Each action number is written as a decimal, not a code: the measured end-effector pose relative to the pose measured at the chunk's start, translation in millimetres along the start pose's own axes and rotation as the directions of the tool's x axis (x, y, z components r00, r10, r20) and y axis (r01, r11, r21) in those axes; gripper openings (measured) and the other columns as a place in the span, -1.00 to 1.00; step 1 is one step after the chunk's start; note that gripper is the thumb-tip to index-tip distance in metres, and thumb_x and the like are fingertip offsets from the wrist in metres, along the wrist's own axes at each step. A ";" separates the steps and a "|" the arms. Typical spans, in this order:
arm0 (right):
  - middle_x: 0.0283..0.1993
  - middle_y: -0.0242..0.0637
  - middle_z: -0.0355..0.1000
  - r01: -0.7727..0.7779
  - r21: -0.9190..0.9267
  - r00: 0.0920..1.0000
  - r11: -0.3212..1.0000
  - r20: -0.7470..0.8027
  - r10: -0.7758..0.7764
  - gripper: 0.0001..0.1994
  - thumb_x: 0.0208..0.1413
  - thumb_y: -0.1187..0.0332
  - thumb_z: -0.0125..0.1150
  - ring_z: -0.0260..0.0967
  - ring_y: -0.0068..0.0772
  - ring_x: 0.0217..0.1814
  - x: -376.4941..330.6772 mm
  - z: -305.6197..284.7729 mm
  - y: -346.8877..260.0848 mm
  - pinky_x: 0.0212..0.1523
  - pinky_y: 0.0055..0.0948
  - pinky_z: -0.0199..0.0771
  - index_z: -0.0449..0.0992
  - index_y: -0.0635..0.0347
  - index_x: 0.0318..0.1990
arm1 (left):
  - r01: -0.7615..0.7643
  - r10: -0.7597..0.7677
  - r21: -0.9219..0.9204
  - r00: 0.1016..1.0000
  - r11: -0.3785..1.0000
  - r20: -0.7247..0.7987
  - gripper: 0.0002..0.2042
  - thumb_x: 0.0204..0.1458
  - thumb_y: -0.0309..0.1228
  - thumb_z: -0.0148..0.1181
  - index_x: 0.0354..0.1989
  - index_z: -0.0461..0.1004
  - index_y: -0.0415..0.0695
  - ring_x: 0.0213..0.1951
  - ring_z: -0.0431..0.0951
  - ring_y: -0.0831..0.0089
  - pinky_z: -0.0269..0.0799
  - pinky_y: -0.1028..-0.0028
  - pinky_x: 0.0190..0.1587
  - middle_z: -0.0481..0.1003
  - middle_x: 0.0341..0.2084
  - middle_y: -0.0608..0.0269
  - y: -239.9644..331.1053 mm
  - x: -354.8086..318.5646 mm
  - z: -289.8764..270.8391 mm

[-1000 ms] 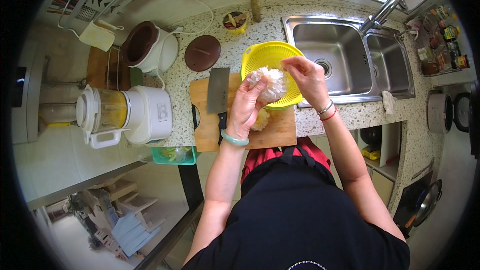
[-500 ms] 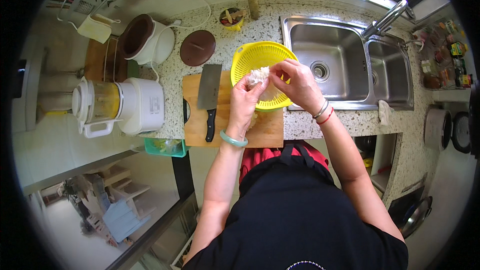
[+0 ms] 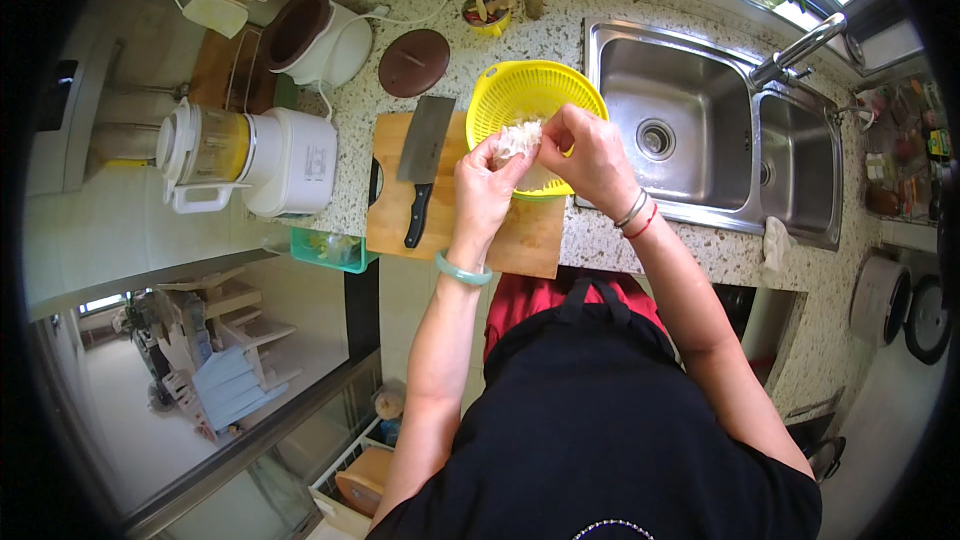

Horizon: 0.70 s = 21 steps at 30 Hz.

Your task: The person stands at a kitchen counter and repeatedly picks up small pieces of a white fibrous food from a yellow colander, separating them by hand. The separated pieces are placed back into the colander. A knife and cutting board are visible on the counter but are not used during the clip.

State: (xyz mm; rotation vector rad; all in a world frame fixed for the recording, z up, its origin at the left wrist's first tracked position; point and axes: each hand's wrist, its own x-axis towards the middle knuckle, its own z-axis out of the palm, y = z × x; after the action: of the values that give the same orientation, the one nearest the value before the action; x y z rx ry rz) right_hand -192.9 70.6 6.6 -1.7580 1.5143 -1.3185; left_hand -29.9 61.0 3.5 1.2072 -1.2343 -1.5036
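Note:
My left hand (image 3: 482, 185) holds a frilly white clump (image 3: 518, 139) of food between thumb and fingers; its exact kind is hard to make out. On the clump's right edge, the fingertips of my right hand (image 3: 594, 158) are pinched together. Both hands are over the near part of a yellow plastic colander (image 3: 490, 100), which has some pale stuff inside, partly hidden by my hands. Under my left wrist lies a wooden cutting board (image 3: 530, 240). A cleaver (image 3: 427, 145) with a black handle rests on the board, left of my left hand.
To the right is a double steel sink (image 3: 670, 70) with a faucet (image 3: 800, 50). A brown lid (image 3: 413, 63), a white pot (image 3: 340, 48) and a white blender (image 3: 290, 160) stand at the left. Behind the colander is a small yellow bowl (image 3: 490, 25). A green bin (image 3: 330, 250) hangs by the counter edge.
The whole view has shifted slightly, with the counter items sitting differently in the picture. Both hands stay at the white clump over the colander, the right fingers still pinched at its edge.

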 end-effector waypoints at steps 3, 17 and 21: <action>-0.51 -0.14 0.48 -0.060 0.011 0.997 0.998 -0.041 0.060 -0.87 -0.12 0.51 0.29 0.48 -0.20 -0.48 -2.6 3.7 3.5 -0.40 -0.36 0.49 0.43 0.32 -0.47 | 0.029 -0.029 -0.038 1.000 0.999 -0.002 -0.79 0.05 -0.47 0.31 -0.15 0.57 -0.25 -0.28 0.52 0.67 0.44 0.59 -0.19 0.60 -0.29 0.35 -4.0 -3.4 -0.2; -0.39 -0.19 0.55 -0.149 0.074 0.964 0.986 -0.209 0.162 -0.90 0.03 0.52 0.27 0.54 -0.43 -0.40 11.9 -2.2 16.0 -0.33 -0.48 0.54 0.55 0.31 -0.28 | 0.338 -0.180 -0.559 0.931 0.757 0.318 -0.62 0.07 -0.56 0.16 0.10 0.38 -0.21 0.02 0.51 0.43 0.40 0.39 0.16 0.51 -0.04 0.23 -3.2 21.2 -17.1; -0.38 -0.29 0.54 -0.262 0.213 0.943 0.941 -0.152 0.296 -0.91 0.10 0.49 0.23 0.50 -0.55 -0.37 9.0 0.5 20.2 -0.30 -0.52 0.52 0.53 0.33 -0.27 | 0.365 -0.212 -0.523 0.920 0.770 0.330 -0.61 0.04 -0.58 0.15 0.09 0.38 -0.21 0.01 0.51 0.44 0.41 0.40 0.15 0.51 -0.05 0.24 -2.7 24.3 -18.9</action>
State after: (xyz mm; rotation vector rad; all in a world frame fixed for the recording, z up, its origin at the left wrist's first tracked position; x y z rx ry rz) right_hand -202.8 56.4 -7.2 -1.2786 1.6061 -1.4503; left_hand -16.2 34.4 -4.4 0.8262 -0.6542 -2.1256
